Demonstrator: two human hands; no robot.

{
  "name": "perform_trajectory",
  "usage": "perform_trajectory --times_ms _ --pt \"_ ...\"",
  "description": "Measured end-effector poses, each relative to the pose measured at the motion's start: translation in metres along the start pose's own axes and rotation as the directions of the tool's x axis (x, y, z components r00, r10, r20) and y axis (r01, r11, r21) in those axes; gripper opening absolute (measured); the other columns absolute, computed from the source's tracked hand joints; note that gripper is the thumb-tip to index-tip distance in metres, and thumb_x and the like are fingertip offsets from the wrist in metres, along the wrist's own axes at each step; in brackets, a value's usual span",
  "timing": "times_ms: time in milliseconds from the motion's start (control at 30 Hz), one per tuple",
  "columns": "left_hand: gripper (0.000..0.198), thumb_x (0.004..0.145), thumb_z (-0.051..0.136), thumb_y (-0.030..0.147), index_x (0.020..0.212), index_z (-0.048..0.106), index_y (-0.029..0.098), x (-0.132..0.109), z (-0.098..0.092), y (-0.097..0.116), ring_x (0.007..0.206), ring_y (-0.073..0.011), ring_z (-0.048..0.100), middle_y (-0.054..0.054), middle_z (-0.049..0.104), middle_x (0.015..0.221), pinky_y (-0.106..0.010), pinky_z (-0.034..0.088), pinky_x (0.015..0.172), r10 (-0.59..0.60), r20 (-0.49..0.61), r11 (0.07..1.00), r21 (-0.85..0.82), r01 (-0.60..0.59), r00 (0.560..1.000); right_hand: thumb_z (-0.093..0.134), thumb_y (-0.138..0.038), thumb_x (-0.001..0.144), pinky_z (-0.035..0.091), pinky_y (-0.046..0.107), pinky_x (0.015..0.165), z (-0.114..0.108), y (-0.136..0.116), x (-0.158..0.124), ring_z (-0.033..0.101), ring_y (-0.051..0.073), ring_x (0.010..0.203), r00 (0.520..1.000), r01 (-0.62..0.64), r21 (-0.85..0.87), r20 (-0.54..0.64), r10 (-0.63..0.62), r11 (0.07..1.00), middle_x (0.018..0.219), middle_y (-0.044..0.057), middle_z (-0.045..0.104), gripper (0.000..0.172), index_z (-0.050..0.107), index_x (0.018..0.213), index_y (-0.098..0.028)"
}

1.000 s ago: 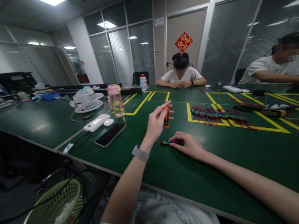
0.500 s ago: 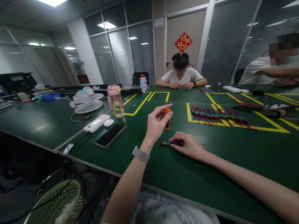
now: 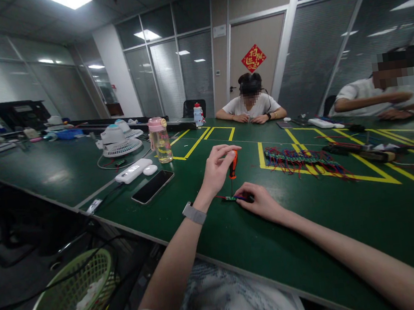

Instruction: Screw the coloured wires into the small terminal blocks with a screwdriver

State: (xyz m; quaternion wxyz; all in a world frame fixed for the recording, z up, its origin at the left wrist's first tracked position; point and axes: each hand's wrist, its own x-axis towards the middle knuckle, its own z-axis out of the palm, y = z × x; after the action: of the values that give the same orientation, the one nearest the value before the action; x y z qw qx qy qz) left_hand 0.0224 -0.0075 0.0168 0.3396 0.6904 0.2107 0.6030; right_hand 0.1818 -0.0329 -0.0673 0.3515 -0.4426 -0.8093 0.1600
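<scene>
Risk, judged: the left hand (image 3: 216,170) steers the screwdriver (image 3: 232,165) from its top only. An off-axis push could make the thin tip skid off the board (image 3: 229,198), or the board slide on the table (image 3: 313,222).

Left hand: raised, wrist bent, fingers closed round the orange handle, shaft upright.

Right hand (image 3: 261,200): low, fingers curled, pinning the board's right end at mid-table.

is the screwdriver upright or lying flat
Upright: the left hand holds the screwdriver by its orange handle, shaft pointing down at the small green part under the right hand.
</scene>
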Motion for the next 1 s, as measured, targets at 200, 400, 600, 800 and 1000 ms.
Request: perform_trajectory --times_ms 200,400,600,800,1000 --pt "0.022 0.083 0.058 0.031 0.097 0.065 0.016 0.0007 0.0009 -0.0035 0.075 -0.0129 0.062 -0.005 0.063 0.090 -0.024 0.052 0.065 -0.056 -0.008 0.993 -0.104 0.055 0.998 0.058 -0.015 0.075 0.043 0.025 0.062 -0.0009 -0.0008 0.0008 0.054 0.013 0.068 1.000 0.015 0.002 0.011 -0.015 1.000 0.075 0.002 0.059 0.011 0.064 0.083 -0.017" --pt "0.026 0.088 0.050 0.029 0.105 0.065 0.019 0.0013 -0.0005 -0.0033 0.092 -0.0152 0.060 -0.008 0.061 0.108 -0.025 0.051 0.074 -0.028 0.027 0.997 -0.070 0.030 0.999 0.058 -0.015 0.075 0.042 0.025 0.062 -0.0014 -0.0022 0.0007 0.053 0.013 0.067 1.000 0.004 0.013 0.009 -0.004 1.000 0.074 0.001 0.058 0.011 0.065 0.083 -0.017" --pt "0.025 0.080 0.062 0.030 0.101 0.067 0.018 -0.0011 0.0011 -0.0020 0.076 -0.0115 0.059 -0.005 0.061 0.092 -0.023 0.051 0.068 -0.034 -0.009 0.999 0.000 0.034 0.999 0.060 -0.016 0.075 0.042 0.024 0.060 -0.0005 0.0003 0.0007 0.053 0.013 0.065 1.000 -0.016 0.040 0.000 0.016 0.999 0.073 0.001 0.058 0.008 0.066 0.078 -0.016" --pt "0.030 0.089 0.047 0.030 0.113 0.062 0.021 -0.0007 0.0017 -0.0031 0.092 -0.0154 0.061 -0.008 0.059 0.114 -0.027 0.053 0.075 -0.039 0.062 0.992 -0.116 0.046 0.997 0.060 -0.017 0.077 0.043 0.025 0.061 -0.0020 -0.0039 0.0004 0.054 0.013 0.066 1.000 -0.019 0.031 0.005 0.019 0.999 0.076 0.003 0.059 0.009 0.067 0.079 -0.015" --pt "0.026 0.079 0.063 0.030 0.102 0.067 0.019 -0.0005 0.0006 -0.0034 0.084 -0.0134 0.060 -0.006 0.061 0.100 -0.023 0.051 0.071 -0.015 -0.070 0.998 0.059 0.019 0.997 0.061 -0.022 0.078 0.043 0.026 0.060 -0.0010 -0.0010 0.0005 0.053 0.013 0.066 1.000 -0.009 0.005 0.003 0.009 1.000 0.076 0.003 0.059 0.010 0.068 0.083 -0.017"
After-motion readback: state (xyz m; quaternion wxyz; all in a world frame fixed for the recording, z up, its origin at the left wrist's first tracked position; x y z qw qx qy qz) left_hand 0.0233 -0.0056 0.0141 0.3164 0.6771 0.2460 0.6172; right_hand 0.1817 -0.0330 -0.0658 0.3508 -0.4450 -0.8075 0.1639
